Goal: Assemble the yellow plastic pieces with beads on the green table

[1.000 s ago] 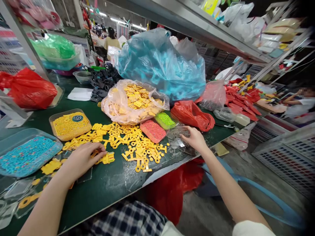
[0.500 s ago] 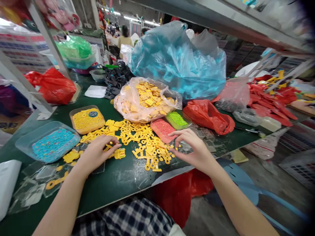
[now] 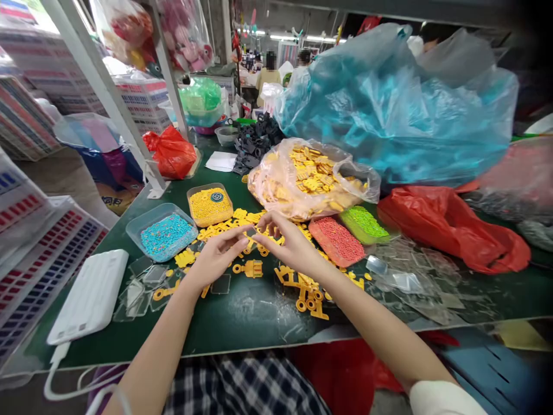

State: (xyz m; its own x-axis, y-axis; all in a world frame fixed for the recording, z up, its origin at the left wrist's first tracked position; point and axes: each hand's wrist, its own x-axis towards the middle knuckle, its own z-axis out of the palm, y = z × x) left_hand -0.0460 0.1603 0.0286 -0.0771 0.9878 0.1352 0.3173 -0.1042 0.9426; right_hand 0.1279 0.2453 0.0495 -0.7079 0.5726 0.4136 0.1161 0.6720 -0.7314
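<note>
Both forearms bare, reaching fwd & converging at centre. Left hand [image 3: 216, 256] palm-down, fingers curled, thumb & index tips pinched together. Right hand [image 3: 287, 245] comes in from the right, wrist bent, fingers spread a bit, thumb & index tips meeting the left hand's fingertips. Hands touching.

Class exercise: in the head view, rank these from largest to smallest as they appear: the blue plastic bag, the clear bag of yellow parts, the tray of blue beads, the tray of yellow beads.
1. Blue plastic bag
2. Clear bag of yellow parts
3. Tray of blue beads
4. Tray of yellow beads; it lies farther from the camera, so the last two are unsure.
</note>
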